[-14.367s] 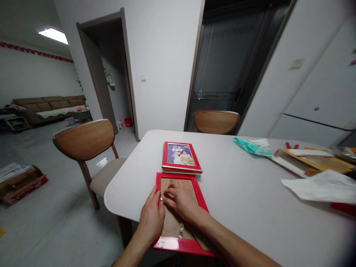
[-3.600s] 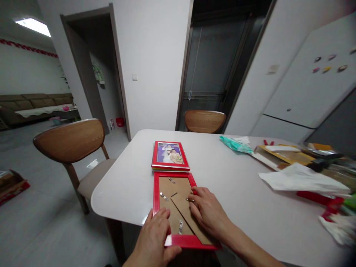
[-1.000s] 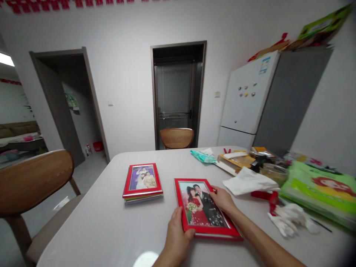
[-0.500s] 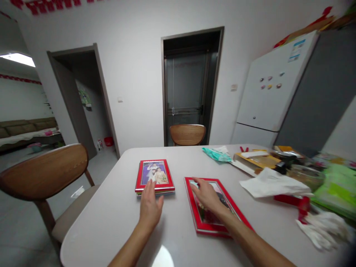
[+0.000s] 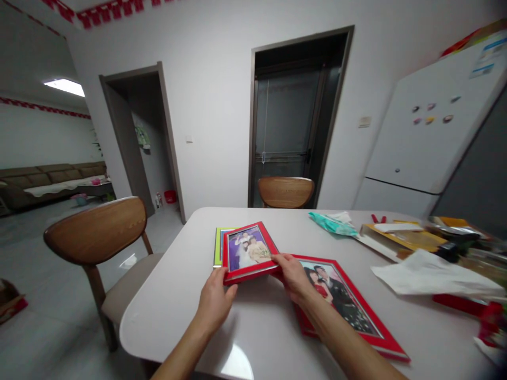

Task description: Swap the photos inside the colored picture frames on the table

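Note:
A small red picture frame (image 5: pixel 251 250) with a wedding photo is tilted and raised above the table. My right hand (image 5: pixel 293 275) grips its lower right corner. My left hand (image 5: pixel 217 295) has its fingertips at the lower left corner, thumb apart below; whether it grips the frame or only touches it is hard to see. Under and behind it lies a yellow-green picture frame (image 5: pixel 217 247), mostly covered. A larger red picture frame (image 5: pixel 344 295), showing a couple, lies flat on the table beneath my right wrist, which hides part of it.
On the right of the white table (image 5: pixel 170 295) lie a white paper sheet (image 5: pixel 431 274), a teal-and-white wrapper (image 5: pixel 335 222) and a yellow box (image 5: pixel 404 237). Wooden chairs stand at the left (image 5: pixel 97 227) and at the far side (image 5: pixel 285 192).
My right hand has moved from the large frame to the small red one, which is now lifted, turned and shifted off the yellow-green frame. The view has swung left.

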